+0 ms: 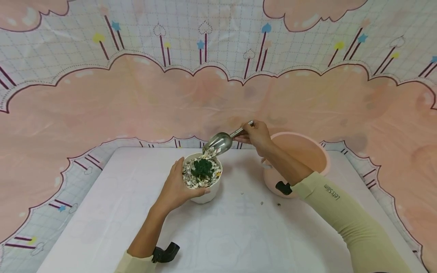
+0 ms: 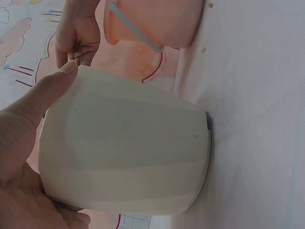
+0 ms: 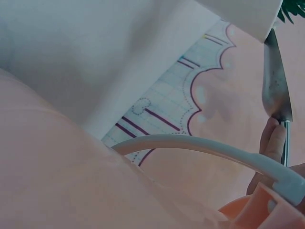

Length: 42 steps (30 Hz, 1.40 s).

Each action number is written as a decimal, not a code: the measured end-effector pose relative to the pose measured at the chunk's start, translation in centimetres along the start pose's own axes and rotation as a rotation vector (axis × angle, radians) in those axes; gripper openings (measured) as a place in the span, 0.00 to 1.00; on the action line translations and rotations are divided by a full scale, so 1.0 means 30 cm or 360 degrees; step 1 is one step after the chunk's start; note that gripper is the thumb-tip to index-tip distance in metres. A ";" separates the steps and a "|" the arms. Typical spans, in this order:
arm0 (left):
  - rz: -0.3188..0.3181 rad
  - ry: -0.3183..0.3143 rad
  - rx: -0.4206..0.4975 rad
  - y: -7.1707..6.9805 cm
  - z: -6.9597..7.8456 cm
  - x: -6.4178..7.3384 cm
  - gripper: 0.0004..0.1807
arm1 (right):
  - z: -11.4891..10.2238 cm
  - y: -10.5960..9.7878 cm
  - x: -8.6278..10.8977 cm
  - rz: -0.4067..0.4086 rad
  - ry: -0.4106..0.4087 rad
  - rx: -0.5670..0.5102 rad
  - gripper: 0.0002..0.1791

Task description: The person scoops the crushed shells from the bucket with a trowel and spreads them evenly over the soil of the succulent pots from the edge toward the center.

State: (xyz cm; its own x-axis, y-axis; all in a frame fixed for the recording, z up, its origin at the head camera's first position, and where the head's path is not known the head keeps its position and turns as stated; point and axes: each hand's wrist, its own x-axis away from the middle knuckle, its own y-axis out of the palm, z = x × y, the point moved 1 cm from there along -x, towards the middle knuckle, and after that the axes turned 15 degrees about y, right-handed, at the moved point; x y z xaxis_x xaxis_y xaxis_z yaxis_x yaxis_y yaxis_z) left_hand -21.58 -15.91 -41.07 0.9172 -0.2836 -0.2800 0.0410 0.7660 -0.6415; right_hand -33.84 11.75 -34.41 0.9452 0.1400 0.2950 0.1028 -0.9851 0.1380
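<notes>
A white faceted plant pot stands on the table, filled with pale stone chips around a dark green succulent. My left hand holds the pot at its side, thumb along the near face; the left wrist view shows the pot wall close up. Above the far rim, my right hand grips the handle of a metal scoop. The scoop tilts down toward the pot, with white chips at its lip. In the right wrist view the scoop touches or overlaps the pot's rim; which one I cannot tell.
A pink bucket with a grey handle stands to the right, beneath my right forearm. A few small loose bits lie on the white table. Behind the table hangs a patterned cloth.
</notes>
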 end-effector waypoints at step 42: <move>0.0004 0.0055 0.0002 -0.001 -0.011 -0.001 0.71 | -0.020 -0.027 0.013 0.0046 -0.0007 0.0043 0.07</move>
State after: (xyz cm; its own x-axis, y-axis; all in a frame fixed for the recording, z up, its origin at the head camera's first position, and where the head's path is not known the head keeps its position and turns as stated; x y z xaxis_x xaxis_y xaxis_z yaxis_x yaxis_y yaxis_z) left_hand -21.73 -16.11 -41.28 0.9030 -0.3014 -0.3063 0.0391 0.7674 -0.6400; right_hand -33.74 12.65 -33.84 0.9493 0.1112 0.2940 0.0840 -0.9911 0.1037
